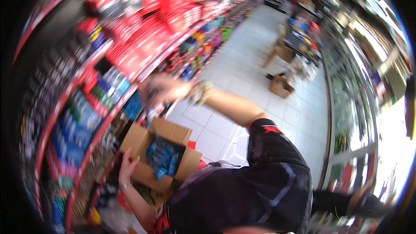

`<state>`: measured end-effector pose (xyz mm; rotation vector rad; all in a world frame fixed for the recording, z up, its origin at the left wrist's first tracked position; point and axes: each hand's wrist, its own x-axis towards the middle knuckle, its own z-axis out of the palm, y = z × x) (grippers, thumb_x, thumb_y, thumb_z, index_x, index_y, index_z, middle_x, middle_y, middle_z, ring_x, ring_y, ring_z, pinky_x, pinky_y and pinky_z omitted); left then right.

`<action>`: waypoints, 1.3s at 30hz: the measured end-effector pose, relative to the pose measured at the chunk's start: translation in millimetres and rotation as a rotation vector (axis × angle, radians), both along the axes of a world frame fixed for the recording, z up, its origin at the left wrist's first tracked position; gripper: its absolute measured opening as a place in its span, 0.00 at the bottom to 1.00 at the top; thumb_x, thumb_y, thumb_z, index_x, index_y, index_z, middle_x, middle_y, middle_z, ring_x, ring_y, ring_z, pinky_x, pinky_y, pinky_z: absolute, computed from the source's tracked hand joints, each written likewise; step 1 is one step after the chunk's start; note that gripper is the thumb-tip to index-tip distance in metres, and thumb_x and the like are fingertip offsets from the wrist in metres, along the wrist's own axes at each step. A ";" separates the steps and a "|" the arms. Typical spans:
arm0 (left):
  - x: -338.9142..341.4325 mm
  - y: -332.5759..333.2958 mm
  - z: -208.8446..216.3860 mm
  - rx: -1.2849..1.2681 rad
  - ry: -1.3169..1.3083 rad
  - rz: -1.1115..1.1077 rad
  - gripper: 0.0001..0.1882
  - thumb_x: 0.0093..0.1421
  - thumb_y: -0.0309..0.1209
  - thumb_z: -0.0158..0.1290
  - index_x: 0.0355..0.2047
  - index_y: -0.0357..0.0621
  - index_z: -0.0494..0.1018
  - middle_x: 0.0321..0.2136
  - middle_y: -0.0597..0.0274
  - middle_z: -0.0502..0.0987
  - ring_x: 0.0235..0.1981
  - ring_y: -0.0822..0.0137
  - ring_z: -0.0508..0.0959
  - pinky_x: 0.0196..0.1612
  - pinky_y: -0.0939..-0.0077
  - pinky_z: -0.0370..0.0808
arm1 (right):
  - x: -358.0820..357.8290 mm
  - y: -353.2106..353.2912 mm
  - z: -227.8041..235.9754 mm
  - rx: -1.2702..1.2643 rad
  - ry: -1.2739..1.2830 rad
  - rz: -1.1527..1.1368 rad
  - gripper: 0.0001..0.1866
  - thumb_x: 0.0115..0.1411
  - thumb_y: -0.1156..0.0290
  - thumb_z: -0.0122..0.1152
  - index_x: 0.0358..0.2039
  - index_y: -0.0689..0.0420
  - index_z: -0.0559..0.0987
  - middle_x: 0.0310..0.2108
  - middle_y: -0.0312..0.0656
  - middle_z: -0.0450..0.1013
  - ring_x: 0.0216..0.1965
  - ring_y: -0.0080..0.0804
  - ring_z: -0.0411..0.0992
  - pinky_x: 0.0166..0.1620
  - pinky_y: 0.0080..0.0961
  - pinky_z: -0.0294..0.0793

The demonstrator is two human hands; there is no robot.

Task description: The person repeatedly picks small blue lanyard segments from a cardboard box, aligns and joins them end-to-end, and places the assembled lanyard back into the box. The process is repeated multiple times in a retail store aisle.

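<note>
A cardboard box [141, 171] with its flaps folded out stands below the shelves, holding several shiny blue packets [164, 158]. My left hand [127, 167] is at the box's left side, fingers apart beside a flap, with nothing seen in it. Stretched out above the box, close to the shelf edge, is my right hand [162, 90]. Motion smears its fingers, and a dark or clear blur near them cannot be made out. A band [200, 92] circles the right wrist.
Red-edged shelves [151, 71] line the left, stacked with red packages [143, 39] and bottles. White floor tiles [234, 91] run along the aisle. Farther off are a small open carton [281, 87], white bags [301, 70] and a loaded dark table [297, 41]. Glass cases [346, 95] stand right.
</note>
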<state>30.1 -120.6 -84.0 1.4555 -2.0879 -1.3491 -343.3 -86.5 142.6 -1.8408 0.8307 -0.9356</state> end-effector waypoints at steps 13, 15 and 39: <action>-98.9 66.7 132.4 0.255 0.450 -0.526 0.09 0.62 0.25 0.46 0.43 0.37 0.65 0.30 0.68 0.69 0.31 0.79 0.68 0.36 0.85 0.65 | 7.5 38.8 -38.3 0.419 -0.107 0.709 0.23 0.62 0.57 0.59 0.40 0.68 0.73 0.39 0.48 0.75 0.43 0.34 0.74 0.50 0.31 0.76; -107.7 74.8 141.4 0.338 0.409 -0.540 0.06 0.63 0.25 0.46 0.39 0.39 0.64 0.30 0.68 0.67 0.33 0.81 0.66 0.36 0.86 0.64 | 15.1 46.9 -39.5 0.413 0.145 0.535 0.24 0.61 0.55 0.58 0.40 0.69 0.74 0.40 0.48 0.75 0.43 0.34 0.74 0.48 0.30 0.77; -61.0 106.5 186.2 -0.089 0.173 -0.478 0.19 0.68 0.43 0.41 0.43 0.45 0.78 0.21 0.57 0.73 0.21 0.73 0.68 0.24 0.74 0.67 | 80.1 98.9 -12.7 0.263 0.275 0.425 0.20 0.68 0.66 0.40 0.29 0.64 0.77 0.24 0.41 0.78 0.24 0.29 0.77 0.25 0.25 0.78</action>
